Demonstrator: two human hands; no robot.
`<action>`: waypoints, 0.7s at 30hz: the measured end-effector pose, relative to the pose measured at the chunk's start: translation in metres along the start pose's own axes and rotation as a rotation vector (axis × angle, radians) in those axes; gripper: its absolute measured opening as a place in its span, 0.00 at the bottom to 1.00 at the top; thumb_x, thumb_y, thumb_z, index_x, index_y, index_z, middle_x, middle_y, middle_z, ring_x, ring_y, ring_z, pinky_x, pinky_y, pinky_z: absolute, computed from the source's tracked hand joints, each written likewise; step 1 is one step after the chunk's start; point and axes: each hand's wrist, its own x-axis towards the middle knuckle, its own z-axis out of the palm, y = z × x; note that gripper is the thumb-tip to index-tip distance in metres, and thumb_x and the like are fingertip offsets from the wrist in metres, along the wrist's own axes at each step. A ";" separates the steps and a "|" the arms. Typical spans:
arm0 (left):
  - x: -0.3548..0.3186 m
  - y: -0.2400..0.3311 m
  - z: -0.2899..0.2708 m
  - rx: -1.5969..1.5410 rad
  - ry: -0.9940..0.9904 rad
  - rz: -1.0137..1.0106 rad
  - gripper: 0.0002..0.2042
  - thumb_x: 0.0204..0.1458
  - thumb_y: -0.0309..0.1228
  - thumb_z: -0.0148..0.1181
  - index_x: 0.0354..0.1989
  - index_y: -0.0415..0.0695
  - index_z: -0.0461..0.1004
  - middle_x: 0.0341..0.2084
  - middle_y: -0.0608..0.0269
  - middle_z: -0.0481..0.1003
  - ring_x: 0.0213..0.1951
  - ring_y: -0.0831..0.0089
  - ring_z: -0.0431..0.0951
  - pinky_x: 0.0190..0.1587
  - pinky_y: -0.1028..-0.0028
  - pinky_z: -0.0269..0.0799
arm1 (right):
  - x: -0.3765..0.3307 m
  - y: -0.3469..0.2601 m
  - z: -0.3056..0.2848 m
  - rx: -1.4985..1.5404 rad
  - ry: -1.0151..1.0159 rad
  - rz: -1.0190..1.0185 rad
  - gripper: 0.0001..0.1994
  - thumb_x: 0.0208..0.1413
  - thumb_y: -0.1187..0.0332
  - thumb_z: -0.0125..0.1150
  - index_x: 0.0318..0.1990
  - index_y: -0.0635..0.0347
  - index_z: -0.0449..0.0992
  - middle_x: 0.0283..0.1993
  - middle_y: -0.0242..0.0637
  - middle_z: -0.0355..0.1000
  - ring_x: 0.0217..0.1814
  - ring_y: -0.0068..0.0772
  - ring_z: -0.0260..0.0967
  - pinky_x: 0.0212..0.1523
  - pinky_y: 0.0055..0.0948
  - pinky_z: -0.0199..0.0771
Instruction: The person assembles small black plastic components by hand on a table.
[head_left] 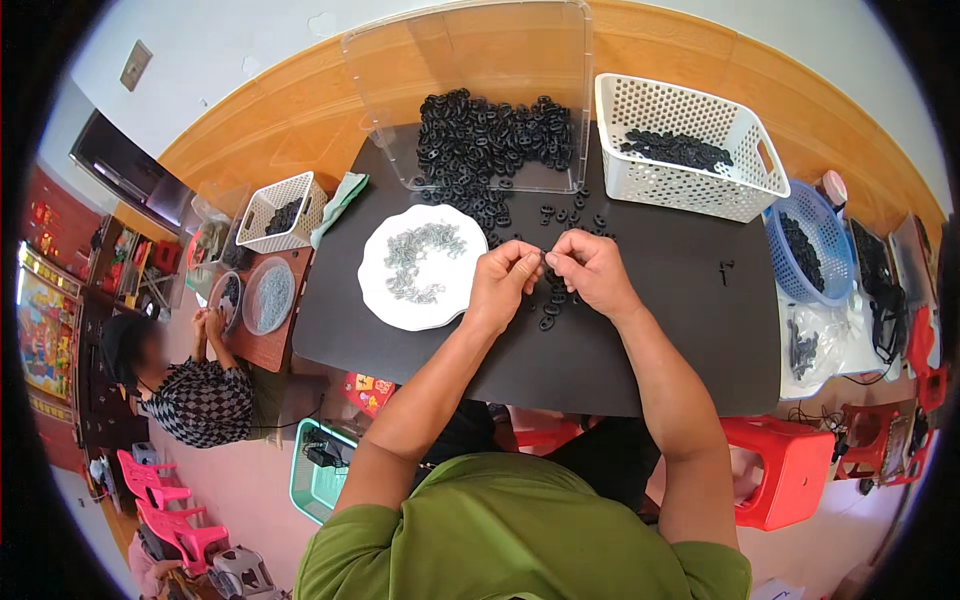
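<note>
My left hand (505, 285) and my right hand (597, 277) meet above the dark table (400, 350), fingertips pinched together on a small black piece (543, 258); the fingers mostly cover it. Under and between the hands lie several loose black oval parts with holes (547, 323). A white scalloped plate (378, 290) is beside my left hand, bearing a ring of small clear or silvery pieces (408, 262). Beyond the hands, a heap of the same black oval parts (490, 140) spills out of a transparent bin (465, 45) tipped toward me.
A white perforated basket (690, 192) with black parts stands at the back right, a blue basket (835, 250) beyond it. Two dark bits (725, 270) lie at the right. A co-worker (195, 395) sits left, at a side table. A red stool (785, 470) stands below right.
</note>
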 end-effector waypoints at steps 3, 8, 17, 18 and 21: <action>0.001 -0.001 0.000 0.022 0.014 -0.006 0.04 0.53 0.25 0.52 0.29 0.38 0.71 0.19 0.71 0.69 0.21 0.86 0.64 0.22 0.85 0.61 | -0.001 -0.003 0.001 -0.073 -0.004 -0.023 0.08 0.49 0.71 0.57 0.22 0.63 0.68 0.17 0.26 0.63 0.18 0.13 0.56 0.19 0.17 0.57; 0.000 0.001 -0.001 0.266 0.043 0.050 0.05 0.53 0.24 0.52 0.27 0.38 0.71 0.18 0.71 0.68 0.20 0.86 0.64 0.21 0.85 0.60 | -0.001 -0.005 0.004 -0.184 -0.009 -0.078 0.08 0.48 0.73 0.57 0.21 0.65 0.67 0.17 0.29 0.62 0.19 0.16 0.56 0.20 0.21 0.57; 0.005 0.014 0.004 0.116 -0.034 0.058 0.06 0.55 0.25 0.49 0.37 0.38 0.72 0.21 0.69 0.71 0.22 0.86 0.66 0.24 0.85 0.63 | 0.003 -0.006 -0.002 -0.014 0.014 -0.002 0.08 0.51 0.73 0.55 0.22 0.63 0.68 0.18 0.28 0.64 0.16 0.14 0.57 0.16 0.18 0.58; 0.004 0.018 0.004 0.113 -0.037 0.072 0.09 0.56 0.26 0.47 0.41 0.39 0.71 0.24 0.68 0.71 0.24 0.85 0.67 0.25 0.85 0.63 | 0.003 -0.003 -0.006 0.070 0.050 0.012 0.08 0.51 0.73 0.55 0.22 0.62 0.68 0.19 0.28 0.65 0.16 0.13 0.58 0.15 0.16 0.59; -0.005 0.037 -0.003 0.226 0.067 0.167 0.09 0.57 0.26 0.45 0.42 0.39 0.71 0.24 0.68 0.71 0.25 0.86 0.67 0.26 0.86 0.63 | 0.007 0.002 -0.022 0.215 0.110 0.037 0.06 0.52 0.73 0.55 0.24 0.62 0.70 0.20 0.29 0.65 0.15 0.14 0.59 0.14 0.16 0.61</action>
